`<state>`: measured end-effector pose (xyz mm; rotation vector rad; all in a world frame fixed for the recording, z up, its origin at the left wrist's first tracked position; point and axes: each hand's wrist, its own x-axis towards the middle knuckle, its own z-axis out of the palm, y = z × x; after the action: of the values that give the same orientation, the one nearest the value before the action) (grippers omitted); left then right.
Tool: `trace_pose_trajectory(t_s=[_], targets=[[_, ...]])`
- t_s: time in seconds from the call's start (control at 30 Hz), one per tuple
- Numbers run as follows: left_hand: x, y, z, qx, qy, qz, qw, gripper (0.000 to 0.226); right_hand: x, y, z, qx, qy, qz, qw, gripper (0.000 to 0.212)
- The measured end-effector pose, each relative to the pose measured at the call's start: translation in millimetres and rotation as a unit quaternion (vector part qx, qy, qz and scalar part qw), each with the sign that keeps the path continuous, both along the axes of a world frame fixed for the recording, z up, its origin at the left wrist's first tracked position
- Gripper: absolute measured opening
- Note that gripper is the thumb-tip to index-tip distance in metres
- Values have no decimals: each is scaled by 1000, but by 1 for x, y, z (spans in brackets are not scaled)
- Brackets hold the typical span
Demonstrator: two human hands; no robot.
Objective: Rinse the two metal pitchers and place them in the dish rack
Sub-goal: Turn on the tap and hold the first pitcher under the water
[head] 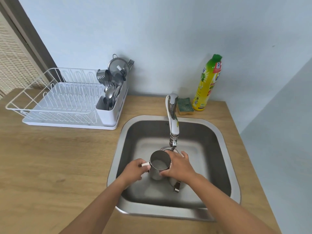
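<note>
A metal pitcher (158, 163) is held upright over the steel sink (224, 137), just below the faucet (173, 120). My left hand (135, 169) grips its handle on the left. My right hand (179, 167) wraps the pitcher's right side at the rim. A second metal pitcher (175, 184) stands in the sink behind and under my right hand, mostly hidden; its handle shows near the bottom and part of its rim near the spout. The white dish rack (55, 100) sits on the counter at the left. I cannot tell whether water is running.
The rack's white caddy (108, 112) holds several spoons and forks, with a pot lid (119, 66) leaning behind. A green sponge (184, 105) and a yellow dish soap bottle (206, 85) stand behind the sink by the wall. The wooden counter (59, 157) surrounds the sink.
</note>
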<state>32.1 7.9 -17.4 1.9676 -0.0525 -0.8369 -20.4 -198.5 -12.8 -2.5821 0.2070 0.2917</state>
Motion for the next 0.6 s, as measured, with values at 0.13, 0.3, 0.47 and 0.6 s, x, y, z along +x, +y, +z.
trace_pose_trajectory(t_s=[0.13,0.3,0.47,0.6], targets=[[3,-6,20,-71,11,32,997,15,3,-10,24,19,-3,-14,1000,82],[7,-13,34,-102,-3,72,992,15,6,-45,57,136,40,-36,989,101],[10,-17,44,-125,-12,70,990,15,39,-84,100,193,-38,-88,976,76],[13,-23,45,-126,-14,67,990,16,94,-82,115,79,-157,-107,979,55]])
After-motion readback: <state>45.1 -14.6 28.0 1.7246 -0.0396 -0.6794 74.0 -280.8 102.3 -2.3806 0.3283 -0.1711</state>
